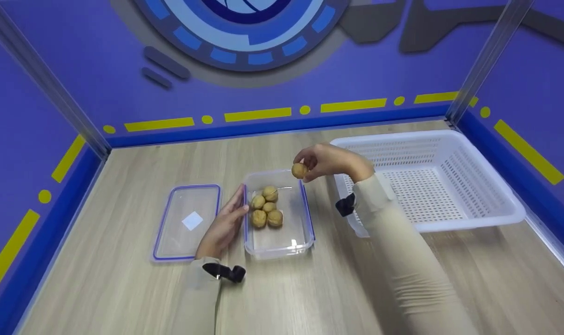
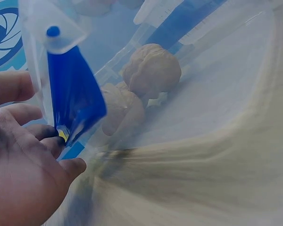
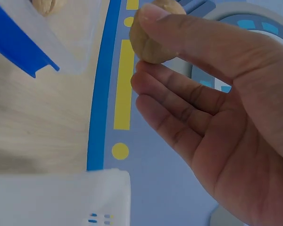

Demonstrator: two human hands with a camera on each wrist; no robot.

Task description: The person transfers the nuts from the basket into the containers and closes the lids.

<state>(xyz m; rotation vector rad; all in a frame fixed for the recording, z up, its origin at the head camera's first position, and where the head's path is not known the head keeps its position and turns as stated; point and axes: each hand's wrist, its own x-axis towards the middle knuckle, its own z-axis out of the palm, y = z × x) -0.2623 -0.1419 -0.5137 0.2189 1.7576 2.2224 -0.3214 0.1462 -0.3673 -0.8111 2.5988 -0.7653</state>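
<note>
Between thumb and fingertips, my right hand (image 1: 326,160) pinches a walnut (image 1: 299,170) over the far right part of a clear plastic container (image 1: 297,237). In the right wrist view, the walnut (image 3: 153,40) sits under the thumb, with the other fingers below it. My left hand (image 1: 224,228) holds the container's left side, the thumb at the rim and the fingers along the outer wall, beside a blue clip flap (image 2: 75,94). Several walnuts (image 1: 269,208) lie grouped in the left and middle of the container.
Left of the container, a clear lid with a blue seal (image 1: 175,232) and a white square label lies flat on the wooden table (image 1: 124,298). A large white perforated basket (image 1: 477,223) stands at the right, under the right forearm. Blue-purple panels (image 1: 272,100) enclose the table's back and sides.
</note>
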